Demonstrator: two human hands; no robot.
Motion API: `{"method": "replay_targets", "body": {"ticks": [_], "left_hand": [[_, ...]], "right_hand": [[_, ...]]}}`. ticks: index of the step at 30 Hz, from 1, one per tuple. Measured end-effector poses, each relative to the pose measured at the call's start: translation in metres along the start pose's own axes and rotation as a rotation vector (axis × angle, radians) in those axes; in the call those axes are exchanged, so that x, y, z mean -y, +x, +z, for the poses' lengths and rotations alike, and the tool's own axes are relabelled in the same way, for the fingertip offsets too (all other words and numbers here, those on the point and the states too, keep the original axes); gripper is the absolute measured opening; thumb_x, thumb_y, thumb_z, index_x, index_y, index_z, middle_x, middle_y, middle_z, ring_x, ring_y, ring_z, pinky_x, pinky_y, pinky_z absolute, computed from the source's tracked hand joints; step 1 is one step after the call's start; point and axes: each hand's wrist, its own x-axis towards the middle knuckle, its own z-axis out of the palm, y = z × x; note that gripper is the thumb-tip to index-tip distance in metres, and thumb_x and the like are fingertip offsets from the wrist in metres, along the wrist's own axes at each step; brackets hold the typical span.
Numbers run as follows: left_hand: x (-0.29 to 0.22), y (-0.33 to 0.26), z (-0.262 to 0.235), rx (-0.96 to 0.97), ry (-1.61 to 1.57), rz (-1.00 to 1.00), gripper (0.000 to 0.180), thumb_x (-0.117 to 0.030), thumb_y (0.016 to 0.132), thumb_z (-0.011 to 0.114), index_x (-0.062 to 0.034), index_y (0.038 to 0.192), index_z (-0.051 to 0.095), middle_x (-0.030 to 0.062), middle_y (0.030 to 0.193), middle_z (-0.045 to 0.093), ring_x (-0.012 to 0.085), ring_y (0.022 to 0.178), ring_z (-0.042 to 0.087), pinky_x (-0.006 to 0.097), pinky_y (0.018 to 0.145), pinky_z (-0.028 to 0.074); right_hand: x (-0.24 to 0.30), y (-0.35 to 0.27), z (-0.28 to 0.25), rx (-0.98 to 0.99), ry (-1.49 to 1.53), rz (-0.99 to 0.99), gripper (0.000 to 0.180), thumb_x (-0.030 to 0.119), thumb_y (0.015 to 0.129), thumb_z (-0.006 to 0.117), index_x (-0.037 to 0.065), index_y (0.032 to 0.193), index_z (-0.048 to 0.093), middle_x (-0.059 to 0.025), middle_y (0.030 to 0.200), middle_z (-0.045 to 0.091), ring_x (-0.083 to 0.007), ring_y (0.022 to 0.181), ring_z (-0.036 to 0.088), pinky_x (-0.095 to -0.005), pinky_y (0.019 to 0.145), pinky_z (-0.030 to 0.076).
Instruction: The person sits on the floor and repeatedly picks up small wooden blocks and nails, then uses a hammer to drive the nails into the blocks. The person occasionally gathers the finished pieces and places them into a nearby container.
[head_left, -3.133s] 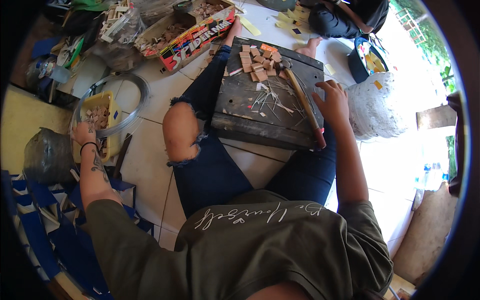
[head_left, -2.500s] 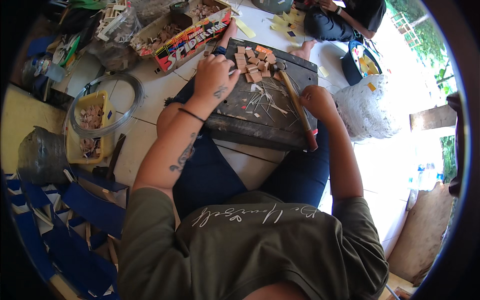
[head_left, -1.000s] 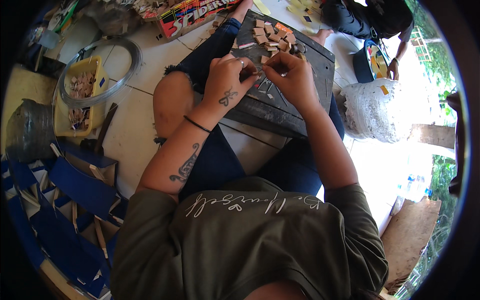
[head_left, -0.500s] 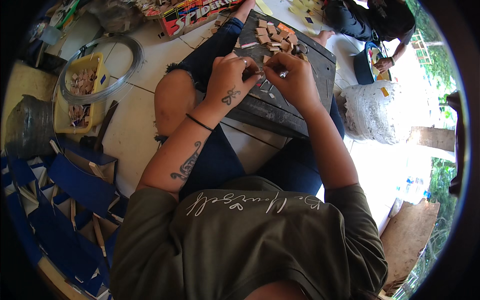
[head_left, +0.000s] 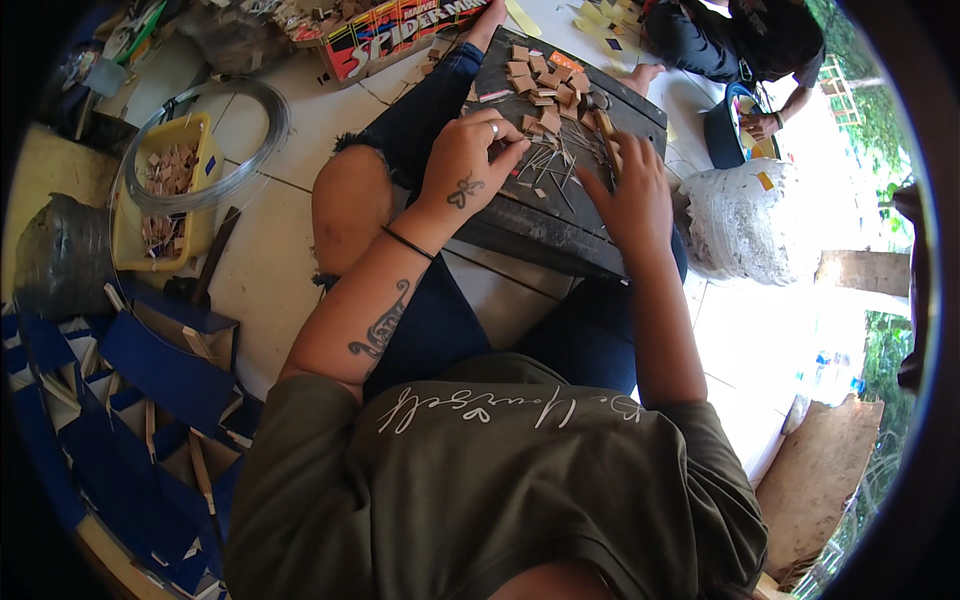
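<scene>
Head view: left hand (head_left: pixel 468 165) fingers curl loosely onto thin sticks (head_left: pixel 555 160); right hand (head_left: pixel 630 195) fingers spread flat on one dark board (head_left: pixel 530 215); wooden tiles (head_left: pixel 545 85) too many to count.

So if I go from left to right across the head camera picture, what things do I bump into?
Dark bucket → yellow tray of small wood pieces → bare knee → left hand → right hand → white sack → wooden board.
</scene>
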Motion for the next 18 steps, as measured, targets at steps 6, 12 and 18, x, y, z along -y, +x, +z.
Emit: {"method": "replay_targets", "body": {"ticks": [6,12,18], "left_hand": [[-0.001,-0.001,0.000,0.046,-0.016,-0.055,0.007,-0.004,0.082,0.071,0.0021,0.079,0.068,0.0082,0.075,0.065,0.0172,0.065,0.062,0.029,0.061,0.047],[-0.004,-0.002,-0.001,0.038,0.024,-0.030,0.010,-0.005,0.082,0.071,0.0026,0.078,0.066,0.0088,0.074,0.064,0.0177,0.064,0.061,0.029,0.060,0.046],[-0.004,-0.001,0.000,0.059,0.043,-0.037,0.011,-0.006,0.083,0.070,0.0020,0.078,0.066,0.0091,0.074,0.064,0.0189,0.064,0.060,0.030,0.060,0.046]], "right_hand": [[-0.039,-0.050,0.000,0.165,-0.133,0.195,0.036,0.017,0.092,0.060,0.004,0.124,0.052,-0.0160,0.109,0.060,-0.0344,0.102,0.060,-0.0446,0.088,0.047],[-0.032,-0.053,-0.033,0.312,0.629,0.476,0.038,0.010,0.099,0.048,0.004,0.136,0.047,-0.0111,0.096,0.059,-0.0173,0.072,0.060,-0.0310,0.066,0.050],[0.014,-0.075,-0.081,0.313,0.625,0.249,0.049,0.005,0.096,0.049,0.010,0.144,0.043,-0.0177,0.095,0.061,-0.0292,0.074,0.063,-0.0355,0.073,0.050]]}}
